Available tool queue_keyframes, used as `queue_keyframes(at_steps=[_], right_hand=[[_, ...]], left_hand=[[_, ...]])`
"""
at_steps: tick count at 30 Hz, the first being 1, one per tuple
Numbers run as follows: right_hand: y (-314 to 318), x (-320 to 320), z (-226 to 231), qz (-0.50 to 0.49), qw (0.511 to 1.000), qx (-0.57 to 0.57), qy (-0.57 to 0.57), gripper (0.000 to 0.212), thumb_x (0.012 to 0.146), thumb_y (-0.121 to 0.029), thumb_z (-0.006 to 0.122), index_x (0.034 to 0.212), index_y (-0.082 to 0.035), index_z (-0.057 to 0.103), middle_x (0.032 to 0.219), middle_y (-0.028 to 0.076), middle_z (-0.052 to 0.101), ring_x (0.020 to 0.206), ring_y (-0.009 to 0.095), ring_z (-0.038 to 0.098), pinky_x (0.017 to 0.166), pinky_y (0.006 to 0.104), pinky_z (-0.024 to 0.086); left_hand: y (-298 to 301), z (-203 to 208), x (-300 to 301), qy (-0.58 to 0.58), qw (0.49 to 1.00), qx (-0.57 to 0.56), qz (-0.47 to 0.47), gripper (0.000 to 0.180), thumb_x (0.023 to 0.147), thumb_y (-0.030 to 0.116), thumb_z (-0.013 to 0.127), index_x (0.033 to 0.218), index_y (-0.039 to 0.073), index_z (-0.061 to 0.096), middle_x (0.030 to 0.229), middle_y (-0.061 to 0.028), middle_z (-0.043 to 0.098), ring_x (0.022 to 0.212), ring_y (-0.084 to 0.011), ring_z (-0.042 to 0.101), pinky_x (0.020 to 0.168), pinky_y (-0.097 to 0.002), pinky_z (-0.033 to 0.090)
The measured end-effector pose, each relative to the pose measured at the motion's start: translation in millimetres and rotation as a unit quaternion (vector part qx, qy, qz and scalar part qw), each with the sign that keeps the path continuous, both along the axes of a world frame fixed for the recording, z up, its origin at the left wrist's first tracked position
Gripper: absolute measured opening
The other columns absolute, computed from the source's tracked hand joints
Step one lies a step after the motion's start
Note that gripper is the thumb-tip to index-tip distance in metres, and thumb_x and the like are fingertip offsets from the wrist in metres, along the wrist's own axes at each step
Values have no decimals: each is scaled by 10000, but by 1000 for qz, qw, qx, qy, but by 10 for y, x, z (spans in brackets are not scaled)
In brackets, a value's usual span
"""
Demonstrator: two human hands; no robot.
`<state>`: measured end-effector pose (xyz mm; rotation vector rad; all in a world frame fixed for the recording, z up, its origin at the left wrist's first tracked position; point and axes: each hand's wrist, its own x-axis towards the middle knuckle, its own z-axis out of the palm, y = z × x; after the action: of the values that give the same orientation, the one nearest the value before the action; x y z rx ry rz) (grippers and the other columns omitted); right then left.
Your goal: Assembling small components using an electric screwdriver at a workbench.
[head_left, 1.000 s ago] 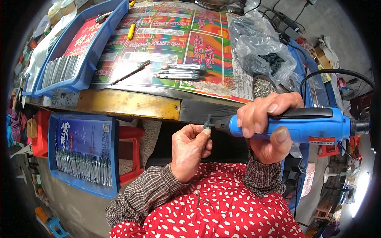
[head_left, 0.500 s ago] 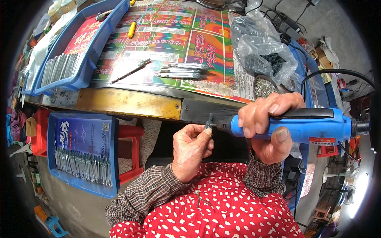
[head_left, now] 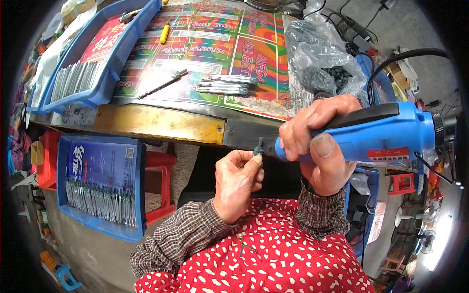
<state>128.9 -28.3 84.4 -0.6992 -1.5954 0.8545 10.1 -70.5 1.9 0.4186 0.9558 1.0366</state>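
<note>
My left hand (head_left: 237,180) pinches a small dark grey-green plastic part (head_left: 258,146) between thumb and fingers, its thin stem pointing up. My right hand (head_left: 325,141) is wrapped round a blue electric screwdriver (head_left: 386,132) with a black lever along its top. The tool lies nearly level, its back end a little raised, with a cable at the rear. Its dark nose meets the plastic part from the right; the exact contact is too small to make out. Both hands are in front of the table's near edge (head_left: 161,124), above my lap.
On the table lie several silver strips with dark ends (head_left: 227,84), a dark pen-like rod (head_left: 163,84) and a yellow-handled tool (head_left: 164,34). A clear bag (head_left: 322,53) holds dark parts. Blue trays of strips stand at upper left (head_left: 108,80) and on a red stool (head_left: 141,185).
The screwdriver's back end has tilted upward, and my right hand has shifted slightly up and left, closer to the part. My left hand has barely moved and keeps its pinch.
</note>
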Motion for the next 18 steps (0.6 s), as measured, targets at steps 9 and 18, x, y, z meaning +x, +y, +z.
queue_keyframes(at_steps=[9, 18], right_hand=[[-45, -46, -1, 30, 995, -27, 86, 351, 774, -231, 650, 925, -26, 408, 640, 57, 434, 487, 134, 435, 464, 288, 386], [20, -4, 31, 92, 995, 5, 46, 327, 769, -196, 654, 935, -30, 426, 618, 55, 446, 492, 139, 448, 454, 282, 389]], left_hand=[[-9, -9, 1, -10, 1000, 6, 6, 126, 835, 91, 580, 864, -11, 513, 657, -19, 531, 520, -57, 489, 431, -170, 399], [-4, 15, -15, 3, 1000, 8, 1, 132, 833, 95, 585, 867, -14, 519, 658, -19, 536, 525, -56, 497, 431, -169, 404]])
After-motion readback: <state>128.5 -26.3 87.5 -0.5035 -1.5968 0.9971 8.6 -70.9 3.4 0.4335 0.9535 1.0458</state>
